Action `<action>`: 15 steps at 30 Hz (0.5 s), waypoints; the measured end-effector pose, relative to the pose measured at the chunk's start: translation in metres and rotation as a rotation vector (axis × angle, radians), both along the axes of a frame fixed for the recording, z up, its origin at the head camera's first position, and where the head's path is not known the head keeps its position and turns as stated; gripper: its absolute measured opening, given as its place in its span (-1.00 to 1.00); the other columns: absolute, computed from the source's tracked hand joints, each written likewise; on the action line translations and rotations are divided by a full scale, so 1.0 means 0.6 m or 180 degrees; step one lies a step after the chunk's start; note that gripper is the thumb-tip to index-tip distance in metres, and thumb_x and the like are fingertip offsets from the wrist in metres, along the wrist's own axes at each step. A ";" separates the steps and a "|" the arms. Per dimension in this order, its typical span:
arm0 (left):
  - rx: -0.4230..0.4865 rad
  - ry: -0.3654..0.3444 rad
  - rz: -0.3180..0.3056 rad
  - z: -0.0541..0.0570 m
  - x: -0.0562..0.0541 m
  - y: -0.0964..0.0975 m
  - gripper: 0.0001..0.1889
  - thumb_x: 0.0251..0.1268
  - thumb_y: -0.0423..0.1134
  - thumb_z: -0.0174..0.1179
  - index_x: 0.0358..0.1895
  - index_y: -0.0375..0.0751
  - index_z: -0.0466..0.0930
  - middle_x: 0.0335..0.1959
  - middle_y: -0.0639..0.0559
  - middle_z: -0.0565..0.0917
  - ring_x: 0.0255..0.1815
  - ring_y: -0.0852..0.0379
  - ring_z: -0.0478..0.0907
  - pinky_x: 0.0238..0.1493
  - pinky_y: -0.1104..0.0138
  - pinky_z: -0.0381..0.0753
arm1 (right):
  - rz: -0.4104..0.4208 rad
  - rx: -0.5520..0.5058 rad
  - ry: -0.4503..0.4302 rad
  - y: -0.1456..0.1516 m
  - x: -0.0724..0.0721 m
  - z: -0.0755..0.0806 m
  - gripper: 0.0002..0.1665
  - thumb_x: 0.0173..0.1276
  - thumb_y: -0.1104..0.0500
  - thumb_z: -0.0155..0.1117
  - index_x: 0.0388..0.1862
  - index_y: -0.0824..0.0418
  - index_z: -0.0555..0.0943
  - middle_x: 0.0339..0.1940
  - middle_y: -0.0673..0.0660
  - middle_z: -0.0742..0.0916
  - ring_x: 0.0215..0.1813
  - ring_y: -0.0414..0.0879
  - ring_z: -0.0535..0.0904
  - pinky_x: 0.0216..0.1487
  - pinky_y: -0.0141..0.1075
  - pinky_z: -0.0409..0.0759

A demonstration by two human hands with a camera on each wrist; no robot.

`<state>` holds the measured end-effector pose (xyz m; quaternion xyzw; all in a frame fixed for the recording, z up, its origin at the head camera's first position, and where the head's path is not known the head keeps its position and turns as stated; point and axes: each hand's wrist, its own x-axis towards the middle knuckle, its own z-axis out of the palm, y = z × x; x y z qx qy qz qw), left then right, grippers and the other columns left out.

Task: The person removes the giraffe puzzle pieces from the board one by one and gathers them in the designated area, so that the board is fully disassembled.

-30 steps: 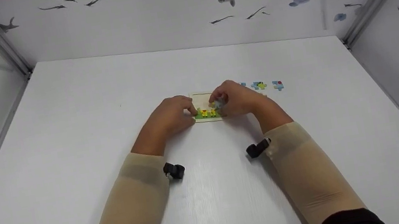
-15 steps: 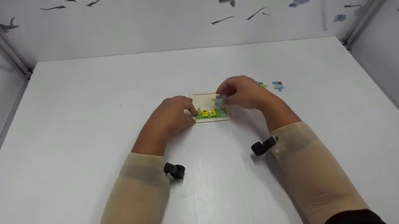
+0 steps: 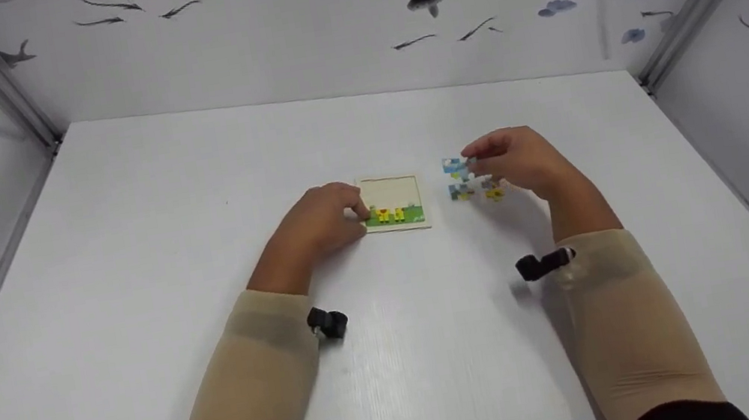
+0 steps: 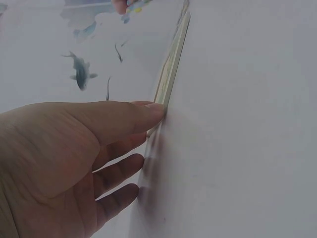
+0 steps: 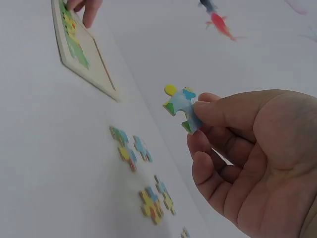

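Jigsaw piece (image 5: 181,105) is pinched by fingers of the right hand (image 5: 265,158), right of the puzzle tray (image 3: 390,193), whose edge the left hand (image 3: 321,220) grips between its fingers; steadying that edge should help.

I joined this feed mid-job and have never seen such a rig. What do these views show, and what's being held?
There is no machine here: the work is done by a person's left hand and right hand, both bare. The head picture comes from a camera worn on the head, looking forward and down; the other two come from wrist cameras, each watching its own hand.

On the white table lies a puzzle tray, with a green picture strip along its near side and a bare pale base beyond. The left hand grips the tray's left edge. The right hand pinches a light-blue puzzle piece with a yellow knob. Loose pieces lie to the right of the tray.
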<state>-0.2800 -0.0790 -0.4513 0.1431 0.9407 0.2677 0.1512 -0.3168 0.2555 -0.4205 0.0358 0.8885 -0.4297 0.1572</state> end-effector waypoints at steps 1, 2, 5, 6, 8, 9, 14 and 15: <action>0.0010 -0.0007 0.0012 0.000 0.000 0.000 -0.81 0.44 -0.25 0.33 0.01 0.04 0.81 0.60 0.08 0.49 0.73 -0.06 0.26 0.75 0.04 0.22 | -0.0056 -0.0015 -0.0005 0.013 0.000 -0.002 -0.66 0.54 0.05 0.39 0.24 0.00 0.73 0.28 0.07 0.73 0.25 0.04 0.64 0.39 -0.04 0.62; 0.0007 -0.0007 0.0009 -0.001 0.000 0.000 -0.81 0.44 -0.25 0.33 0.01 0.04 0.82 0.60 0.08 0.49 0.73 -0.06 0.26 0.75 0.04 0.22 | -0.0116 -0.0025 -0.0011 0.026 0.001 -0.004 -0.65 0.55 0.04 0.38 0.26 0.01 0.73 0.31 0.07 0.72 0.26 0.03 0.64 0.42 -0.04 0.61; -0.0005 0.0026 -0.0035 -0.001 -0.001 -0.001 -0.81 0.43 -0.25 0.33 0.01 0.03 0.82 0.60 0.08 0.49 0.73 -0.07 0.26 0.74 0.05 0.24 | -0.0211 -0.0034 0.0008 0.060 0.004 -0.010 -0.60 0.58 0.01 0.35 0.33 0.01 0.70 0.38 0.07 0.68 0.29 0.03 0.64 0.45 -0.04 0.59; -0.0013 0.0030 -0.0048 -0.001 -0.002 -0.001 -0.81 0.43 -0.25 0.33 0.01 0.03 0.82 0.60 0.08 0.49 0.73 -0.07 0.26 0.73 0.05 0.24 | -0.0234 -0.0032 0.0015 0.070 0.005 -0.011 -0.59 0.59 0.02 0.33 0.34 0.02 0.69 0.39 0.08 0.67 0.30 0.03 0.64 0.45 -0.05 0.60; -0.0026 0.0034 -0.0059 0.000 -0.002 -0.001 -0.80 0.42 -0.25 0.33 0.01 0.03 0.83 0.60 0.08 0.49 0.73 -0.07 0.26 0.73 0.04 0.25 | -0.0279 0.0001 0.0008 0.085 0.008 -0.013 -0.57 0.60 0.02 0.31 0.38 0.02 0.67 0.41 0.07 0.66 0.31 0.03 0.63 0.44 -0.06 0.60; -0.0023 0.0031 -0.0049 -0.001 -0.002 -0.001 -0.80 0.42 -0.26 0.33 0.00 0.03 0.83 0.60 0.09 0.49 0.73 -0.07 0.26 0.73 0.04 0.25 | -0.0288 0.0015 -0.0002 0.092 0.009 -0.014 -0.56 0.60 0.01 0.31 0.39 0.02 0.66 0.42 0.07 0.66 0.31 0.02 0.62 0.43 -0.08 0.62; -0.0005 0.0009 0.0014 -0.001 0.000 -0.001 -0.80 0.42 -0.25 0.30 0.00 0.05 0.82 0.61 0.10 0.48 0.74 -0.06 0.24 0.74 0.05 0.23 | -0.0334 -0.0020 -0.0024 0.118 0.011 -0.019 -0.56 0.58 0.06 0.34 0.38 0.05 0.66 0.42 0.08 0.66 0.26 -0.02 0.64 0.30 -0.21 0.69; -0.0006 0.0014 0.0012 0.000 0.000 -0.002 -0.80 0.43 -0.25 0.30 0.00 0.06 0.82 0.61 0.10 0.48 0.74 -0.05 0.24 0.74 0.05 0.23 | -0.0342 -0.0038 -0.0036 0.122 0.010 -0.021 -0.56 0.58 0.06 0.35 0.37 0.06 0.66 0.41 0.09 0.66 0.25 -0.03 0.64 0.27 -0.24 0.70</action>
